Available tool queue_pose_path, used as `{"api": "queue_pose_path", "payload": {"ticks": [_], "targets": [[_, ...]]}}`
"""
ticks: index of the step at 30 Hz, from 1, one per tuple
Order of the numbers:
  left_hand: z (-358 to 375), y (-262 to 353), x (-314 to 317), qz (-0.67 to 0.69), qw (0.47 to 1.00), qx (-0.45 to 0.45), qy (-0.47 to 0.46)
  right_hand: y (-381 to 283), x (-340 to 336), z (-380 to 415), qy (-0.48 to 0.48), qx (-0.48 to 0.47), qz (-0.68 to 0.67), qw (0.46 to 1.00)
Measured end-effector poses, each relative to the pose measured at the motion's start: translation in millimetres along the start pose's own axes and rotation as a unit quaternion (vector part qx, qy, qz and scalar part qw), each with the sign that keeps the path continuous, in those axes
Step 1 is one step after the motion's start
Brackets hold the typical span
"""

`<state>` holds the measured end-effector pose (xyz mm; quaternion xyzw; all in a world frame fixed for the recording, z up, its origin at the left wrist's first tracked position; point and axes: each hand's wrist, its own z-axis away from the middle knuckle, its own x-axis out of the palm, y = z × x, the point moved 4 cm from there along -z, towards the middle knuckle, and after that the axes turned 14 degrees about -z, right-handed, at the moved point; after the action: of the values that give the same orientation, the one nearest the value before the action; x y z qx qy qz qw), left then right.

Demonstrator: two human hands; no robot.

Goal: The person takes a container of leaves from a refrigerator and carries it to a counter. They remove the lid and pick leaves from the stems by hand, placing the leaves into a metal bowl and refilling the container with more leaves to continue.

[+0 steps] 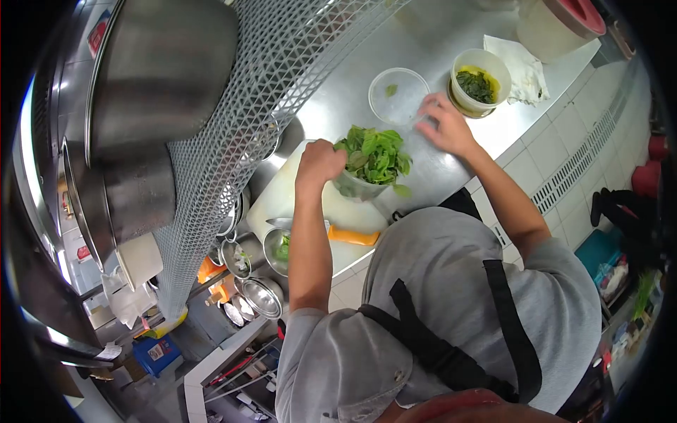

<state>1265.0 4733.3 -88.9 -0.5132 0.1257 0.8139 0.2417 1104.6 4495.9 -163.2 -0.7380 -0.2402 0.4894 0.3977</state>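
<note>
My left hand (321,162) is closed at the left rim of a clear plastic container (356,187). Fresh green basil-like leaves (376,153) heap above its rim, and one droops over the side. The container stands at the edge of a white cutting board (282,194). My right hand (446,125) is held over the steel counter with fingers apart and slightly bent, holding nothing. Left of those fingers lies a round translucent lid (398,88) with a single leaf on it. Just beyond them stands a white tub (486,62) of dark chopped greens in yellow liquid.
A knife with an orange handle (354,236) lies on the board near me. Metal bowls (262,297) crowd the left side. A mesh shelf (211,148) bearing large pots (166,70) overhangs the left. White paper (518,69) and a red-lidded bucket (553,32) are at far right.
</note>
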Motion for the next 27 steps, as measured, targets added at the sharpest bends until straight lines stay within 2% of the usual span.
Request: {"api": "queue_pose_path", "payload": {"ticks": [1,2,3,4,5,6,8,10,12,13,15,16,17,19,20,23,25,27], "targets": [[-7.1,3.1,0.8,0.003,0.999,0.006,-0.046,-3.7,6.5,9.9,-0.064,0.049,-0.147,0.986],[-15.6,7.0,0.2,0.005,0.996,0.013,-0.09,-9.2,13.6,20.4,-0.125,0.095,-0.29,0.944],[-23.2,8.8,3.6,0.059,0.974,0.004,-0.217,-15.2,23.9,33.6,-0.14,0.081,-0.373,0.914],[-28.6,8.7,8.2,0.054,0.974,0.002,-0.219,-19.4,37.7,48.0,-0.153,0.066,-0.454,0.875],[-33.4,4.6,22.9,0.155,0.952,-0.041,-0.261,-22.9,47.9,57.7,-0.177,0.124,-0.533,0.818],[-37.3,1.3,37.5,0.252,0.917,-0.083,-0.299,-24.6,49.4,60.1,-0.171,0.125,-0.539,0.815],[-35.7,-6.3,49.2,0.244,0.902,-0.082,-0.347,-26.2,52.3,68.3,-0.158,0.336,-0.556,0.744],[-17.4,-2.1,49.3,0.367,0.88,-0.027,-0.301,-30.5,46.2,65.1,-0.114,0.324,-0.555,0.758],[1.2,7.2,54.3,0.35,0.894,0.078,-0.268,-28.5,43.4,63.5,-0.091,0.355,-0.566,0.738],[8.2,15.1,51.4,0.342,0.899,0.086,-0.26,-26.4,41.1,62.6,-0.083,0.357,-0.568,0.737],[16.0,28.6,36.2,0.334,0.904,0.09,-0.252,-25.2,40.7,61.6,-0.093,0.358,-0.571,0.733],[19.5,29.1,29.9,0.342,0.898,0.048,-0.272,-23.7,40.5,60.6,-0.095,0.359,-0.573,0.73],[20.9,27.8,27.7,0.351,0.891,0.008,-0.289,-15.7,35.7,57.8,-0.058,0.372,-0.548,0.747],[20.5,16.9,21.6,0.363,0.88,0.028,-0.305,-1.5,29.3,53.5,-0.003,0.382,-0.516,0.767],[21.2,15.1,19.8,0.371,0.869,0.052,-0.323,1.2,29.7,51.0,-0.008,0.382,-0.514,0.768],[21.2,30.5,29.8,0.361,0.888,0.075,-0.274,-0.1,35.0,48.1,-0.084,0.364,-0.498,0.782],[18.0,36.6,36.3,0.388,0.892,0.084,-0.217,3.3,34.1,45.0,-0.069,0.366,-0.504,0.779],[20.7,29.6,43.5,0.383,0.899,0.056,-0.206,2.1,31.9,46.8,-0.055,0.372,-0.514,0.771]]}}
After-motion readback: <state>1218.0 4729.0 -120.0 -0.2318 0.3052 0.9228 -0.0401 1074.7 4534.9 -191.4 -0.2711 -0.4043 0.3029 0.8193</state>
